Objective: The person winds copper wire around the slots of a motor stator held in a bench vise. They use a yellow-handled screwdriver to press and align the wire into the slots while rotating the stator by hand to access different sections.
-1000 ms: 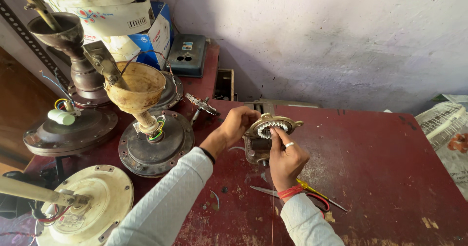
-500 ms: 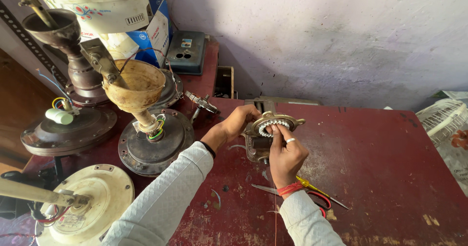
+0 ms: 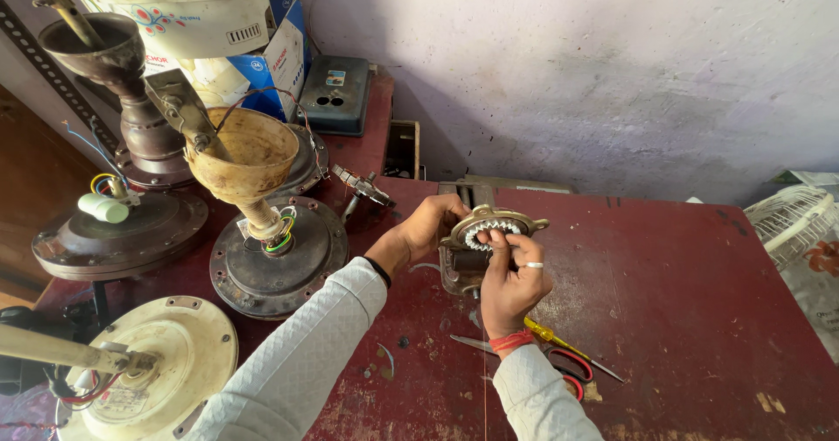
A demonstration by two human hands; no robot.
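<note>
Dull, tarnished metal on the motor part (image 3: 491,231); beneath it the red table (image 3: 682,319) looks worn, scratched and matt; beside it, scissors (image 3: 559,367) with glossy plastic handles.

Scissors (image 3: 559,367) behind motor part (image 3: 486,240) (on table (image 3: 699,319))

Worn dark-red painted metal table (image 3: 699,319), surface scratched and chipped. Directly on it: red-handled scissors (image 3: 559,367) and a yellow-handled screwdriver (image 3: 568,347) near the front edge; a small brown metal motor housing (image 3: 463,266) at centre. At the left, a dark round fan motor with a tan cup-shaped canopy (image 3: 275,262), and a cream round fan motor (image 3: 166,371)
</note>
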